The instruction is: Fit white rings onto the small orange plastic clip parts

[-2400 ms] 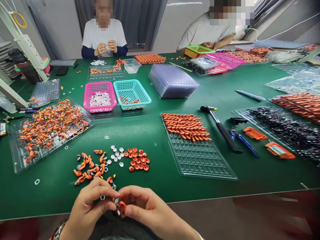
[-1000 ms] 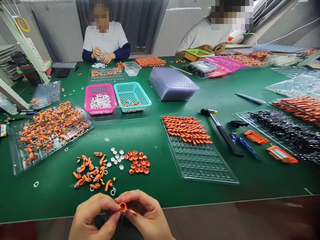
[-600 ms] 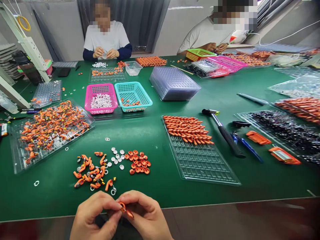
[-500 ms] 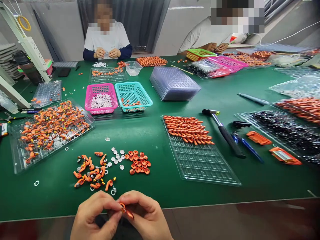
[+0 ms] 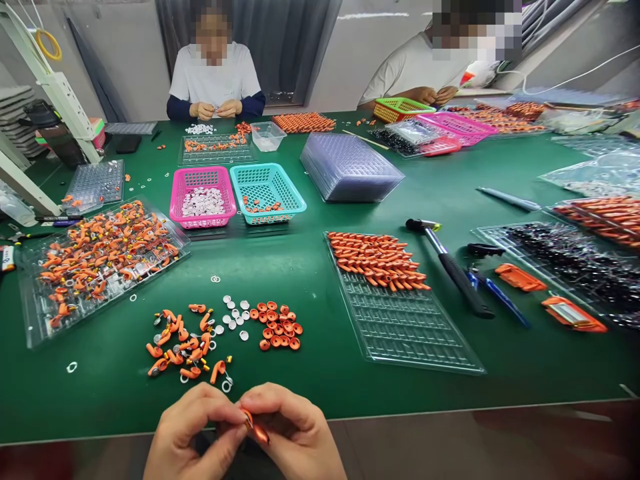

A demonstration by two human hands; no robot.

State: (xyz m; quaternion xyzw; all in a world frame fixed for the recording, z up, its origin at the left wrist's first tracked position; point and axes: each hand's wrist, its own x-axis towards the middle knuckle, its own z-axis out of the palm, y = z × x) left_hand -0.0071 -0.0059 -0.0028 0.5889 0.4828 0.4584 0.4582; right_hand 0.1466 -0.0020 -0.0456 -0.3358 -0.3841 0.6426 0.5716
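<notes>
Just past the table's front edge, my left hand (image 5: 197, 430) and my right hand (image 5: 297, 427) meet fingertip to fingertip. Between them is a glossy orange earbud housing (image 5: 261, 435), pinched by both; its inner side is partly hidden by the fingers. On the table beyond lies a loose cluster of orange earbud halves (image 5: 175, 357) with small wires and yellow bits. Beside it are several small white discs (image 5: 243, 335) and a group of orange cup-shaped earbud caps (image 5: 275, 328).
A clear tray (image 5: 400, 340) holds rows of orange earbud shells (image 5: 375, 260). Right of it lie a hammer (image 5: 450, 273) and a blue pen-like tool (image 5: 505, 301). Behind stand a pink basket (image 5: 173, 200), a turquoise basket (image 5: 301, 200) and stacked trays (image 5: 345, 170). Two people sit opposite.
My two hands have shifted very slightly, still pinching the earbud housing. The person opposite has lowered their hands a little.
</notes>
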